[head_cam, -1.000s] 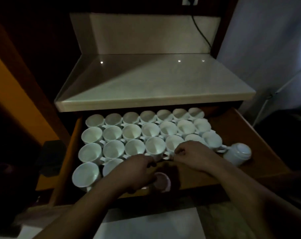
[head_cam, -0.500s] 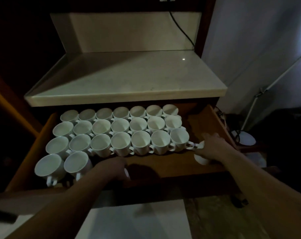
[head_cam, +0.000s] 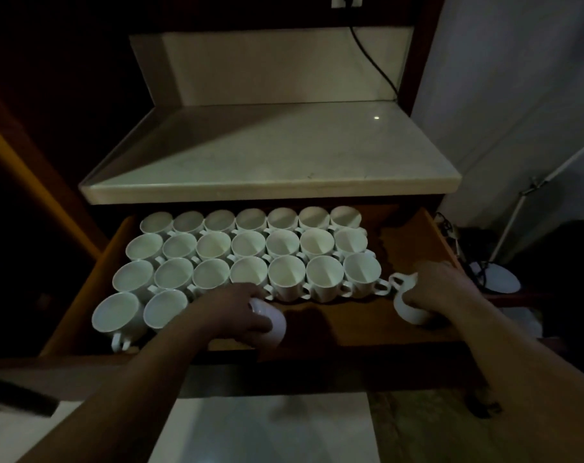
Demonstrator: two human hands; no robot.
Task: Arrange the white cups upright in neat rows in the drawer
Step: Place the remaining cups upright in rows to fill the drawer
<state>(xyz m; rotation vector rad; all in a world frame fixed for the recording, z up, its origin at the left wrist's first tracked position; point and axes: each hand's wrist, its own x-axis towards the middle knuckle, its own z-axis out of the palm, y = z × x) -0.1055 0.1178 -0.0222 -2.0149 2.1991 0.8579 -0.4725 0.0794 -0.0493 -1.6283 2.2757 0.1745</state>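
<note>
Dim light. Wooden drawer (head_cam: 414,235) pulled out under a pale, smooth stone-look counter (head_cam: 270,155) with a rounded front edge; drawer floor is bare brown wood on its right part.

White cups (head_cam: 250,248): glossy, round-mouthed, each with a small loop handle. Three full rows of seven stand upright, rims touching or nearly so, handles pointing toward the drawer front. Fourth row started at the left with two upright cups (head_cam: 140,314).

Left hand (head_cam: 237,312): fingers curled around a cup (head_cam: 272,325) lying on its side at the front of the drawer, just right of the two front-row cups; its rounded base faces the camera. Right hand (head_cam: 434,289): fingers closed over a second cup (head_cam: 409,307) tilted on the bare wood right of the rows, its handle pointing at the handle of the last cup in the third row, nearly touching.

Black cable (head_cam: 374,58) runs down the back panel from a wall socket.

Against half a second ago: left hand's cup now shows clearly from under the palm, before it was mostly hidden; right hand has come inward from the drawer's right edge, and its cup shows more of its body and handle
</note>
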